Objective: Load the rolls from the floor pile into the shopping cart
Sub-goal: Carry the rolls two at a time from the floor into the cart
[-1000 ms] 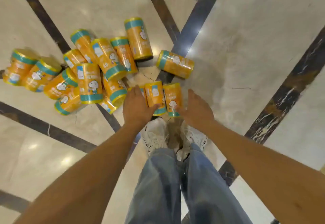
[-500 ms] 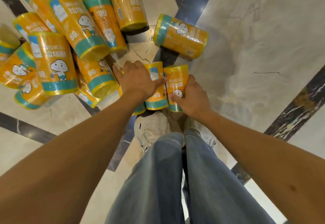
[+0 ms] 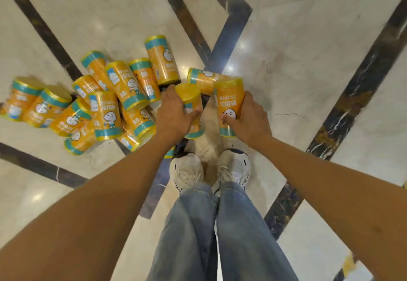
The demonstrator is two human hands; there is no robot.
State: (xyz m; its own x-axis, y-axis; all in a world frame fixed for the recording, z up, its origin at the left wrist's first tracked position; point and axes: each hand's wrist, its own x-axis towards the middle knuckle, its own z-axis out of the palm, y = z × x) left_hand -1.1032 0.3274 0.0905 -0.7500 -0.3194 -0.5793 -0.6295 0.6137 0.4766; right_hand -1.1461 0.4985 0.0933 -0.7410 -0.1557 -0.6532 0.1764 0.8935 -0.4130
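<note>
Several orange rolls with teal bands and a cartoon figure lie in a pile (image 3: 105, 104) on the marble floor at the left. My left hand (image 3: 174, 113) grips one roll (image 3: 190, 102) lifted off the floor, its yellow end facing up. My right hand (image 3: 248, 117) grips another roll (image 3: 229, 102), held upright beside the first. One more roll (image 3: 202, 78) lies on the floor just behind the two held ones. A bit of another roll (image 3: 170, 153) peeks out under my left wrist. No shopping cart is in view.
My white sneakers (image 3: 187, 172) and jeans stand right below the hands. Dark inlaid stripes (image 3: 343, 108) cross the glossy pale marble floor. A yellow-tinted object (image 3: 350, 265) shows at the lower right edge.
Both hands closed round a roll each on the floor and have lifted them up. The view has pulled back from the pile as I rise.
</note>
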